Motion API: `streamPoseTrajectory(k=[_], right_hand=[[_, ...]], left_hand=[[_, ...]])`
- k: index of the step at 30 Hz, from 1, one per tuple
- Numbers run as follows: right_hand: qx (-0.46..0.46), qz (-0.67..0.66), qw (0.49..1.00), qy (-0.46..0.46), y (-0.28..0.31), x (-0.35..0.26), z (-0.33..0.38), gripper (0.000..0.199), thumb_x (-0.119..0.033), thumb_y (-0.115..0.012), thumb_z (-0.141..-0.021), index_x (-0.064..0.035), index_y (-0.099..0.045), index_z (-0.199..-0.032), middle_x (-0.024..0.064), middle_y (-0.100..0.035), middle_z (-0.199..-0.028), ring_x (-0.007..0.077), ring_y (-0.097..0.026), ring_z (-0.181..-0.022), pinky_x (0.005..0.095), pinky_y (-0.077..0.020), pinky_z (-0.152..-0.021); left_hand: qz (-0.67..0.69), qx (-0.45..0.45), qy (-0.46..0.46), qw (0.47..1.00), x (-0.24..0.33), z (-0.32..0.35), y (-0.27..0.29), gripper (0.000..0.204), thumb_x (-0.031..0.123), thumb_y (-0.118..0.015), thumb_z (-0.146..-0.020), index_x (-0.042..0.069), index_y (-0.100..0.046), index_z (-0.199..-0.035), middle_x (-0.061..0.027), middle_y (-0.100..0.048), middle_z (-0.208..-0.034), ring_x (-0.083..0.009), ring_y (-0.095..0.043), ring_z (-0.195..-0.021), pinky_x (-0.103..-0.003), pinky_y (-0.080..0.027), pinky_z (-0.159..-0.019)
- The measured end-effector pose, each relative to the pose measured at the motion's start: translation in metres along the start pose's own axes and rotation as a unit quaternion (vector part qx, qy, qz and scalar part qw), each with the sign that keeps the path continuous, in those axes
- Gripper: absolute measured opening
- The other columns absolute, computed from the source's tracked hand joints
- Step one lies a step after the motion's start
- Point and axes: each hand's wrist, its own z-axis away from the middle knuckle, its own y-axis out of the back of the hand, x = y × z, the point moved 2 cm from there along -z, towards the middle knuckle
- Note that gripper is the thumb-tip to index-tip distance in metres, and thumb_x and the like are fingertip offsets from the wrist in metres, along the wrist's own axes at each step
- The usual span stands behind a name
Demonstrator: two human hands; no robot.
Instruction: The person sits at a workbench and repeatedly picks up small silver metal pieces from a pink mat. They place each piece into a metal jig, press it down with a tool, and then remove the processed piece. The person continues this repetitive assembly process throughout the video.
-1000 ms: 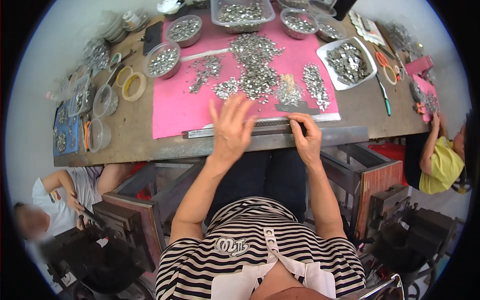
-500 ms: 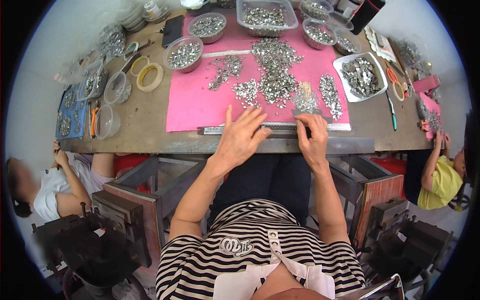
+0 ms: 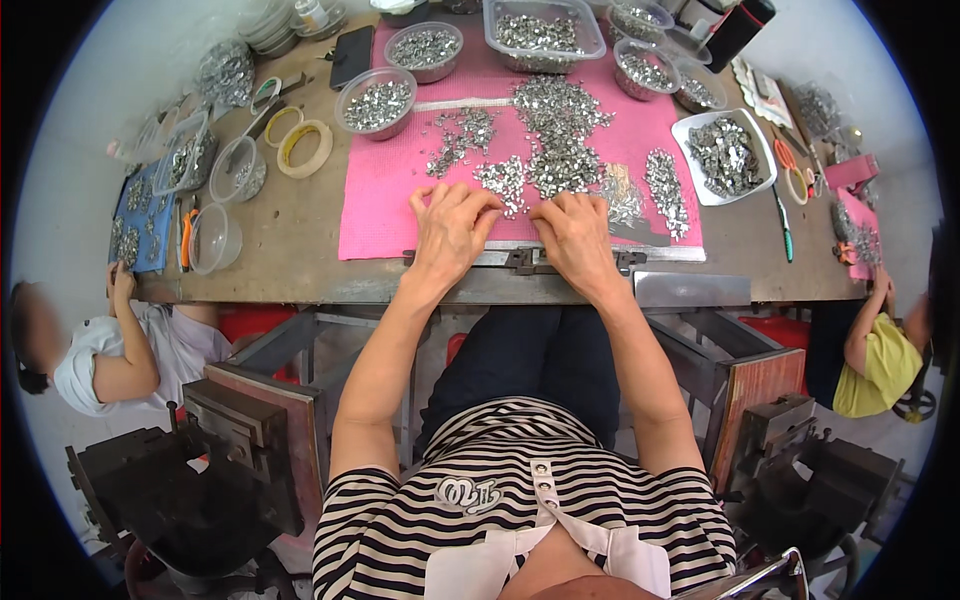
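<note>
A pink mat [image 3: 390,205] covers the middle of the wooden workbench [image 3: 290,250], with heaps of small silvery metal parts [image 3: 560,140] spread over it. My left hand [image 3: 450,228] rests on the mat's near edge, fingers curled at a small pile of parts [image 3: 502,183]. My right hand [image 3: 572,232] lies beside it, fingers bent down at the foot of the big heap. Whether either hand pinches a part is hidden by the fingers. A long metal bar [image 3: 540,258] runs along the mat's front edge, under both wrists.
Clear bowls of metal parts [image 3: 375,100] and a clear tub [image 3: 540,30] stand at the back. A white tray of parts [image 3: 725,155] sits right, tape rolls [image 3: 303,147] and empty tubs [image 3: 213,238] left. One person sits at the left [image 3: 110,350], another at the right [image 3: 875,350]. Metal presses [image 3: 240,440] flank my legs.
Both hands slid forward from the metal bar onto the pink mat and their fingers curled down into the metal parts. My view has tilted lower, bringing the bench closer.
</note>
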Motion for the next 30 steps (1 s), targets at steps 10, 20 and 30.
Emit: streamPoseTrajectory(k=[10,20,30], right_hand=[[0.010,-0.021,1.000,-0.004,0.000,0.001,0.000,0.008,-0.010,-0.074,-0.089,-0.0100,-0.073,-0.097,0.0049,-0.062,-0.086,0.0249,-0.061,-0.090,0.0410,-0.0397,-0.088],[-0.013,-0.007,0.999,0.043,-0.005,0.007,-0.010,0.007,-0.012,-0.074,-0.086,-0.0080,-0.069,-0.090,0.0071,-0.061,-0.087,0.0270,-0.061,-0.089,0.0432,-0.0400,-0.086],[-0.008,-0.117,0.993,0.031,0.030,0.004,0.027,0.015,-0.002,-0.075,-0.082,-0.0052,-0.063,-0.091,0.0070,-0.061,-0.089,0.0265,-0.058,-0.085,0.0394,-0.0408,-0.084]], left_hand=[[-0.018,-0.013,-0.068,0.997,-0.001,-0.005,-0.008,0.007,0.011,-0.071,-0.092,0.010,-0.067,-0.099,-0.0016,-0.063,-0.093,-0.0238,-0.059,-0.095,-0.052,-0.032,-0.102],[0.102,-0.013,-0.076,0.992,0.041,0.024,-0.008,0.010,0.007,-0.072,-0.089,0.007,-0.066,-0.097,-0.0052,-0.063,-0.091,-0.0249,-0.060,-0.088,-0.045,-0.036,-0.095],[0.071,-0.011,-0.101,0.992,0.051,0.025,-0.019,0.013,0.011,-0.075,-0.086,0.009,-0.065,-0.094,-0.0035,-0.061,-0.092,-0.0232,-0.059,-0.091,-0.049,-0.037,-0.099]])
